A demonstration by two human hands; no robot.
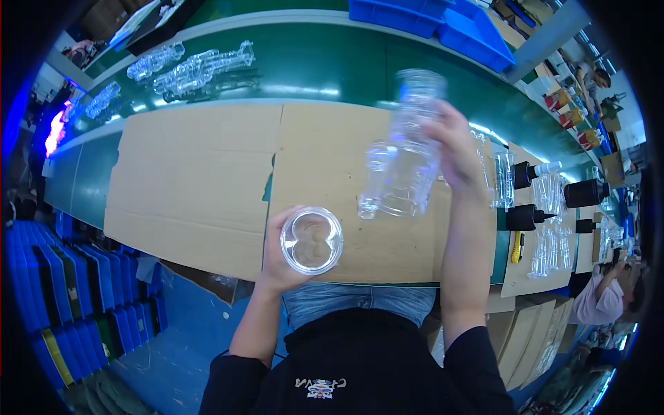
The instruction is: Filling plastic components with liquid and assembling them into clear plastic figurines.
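Observation:
My left hand point(278, 257) is wrapped round a clear round glass piece point(312, 241) at the front edge of the cardboard. Its circular rim faces up, and curved shapes show inside it. To the right, my right hand point(453, 142) grips a tall clear glass vessel point(404, 173) by its narrower upper part. That vessel has a wide body and a short spout at its lower left. Motion smears it slightly, and it appears held over the cardboard sheet point(194, 173), apart from the round piece.
Clear glass pieces point(200, 72) lie on the green table point(325, 62) at the far left. Blue bins point(470, 34) stand at the back. To the right are black bottles point(522, 217), a yellow cutter point(517, 247) and more glassware point(551, 238). Another person point(600, 299) sits far right.

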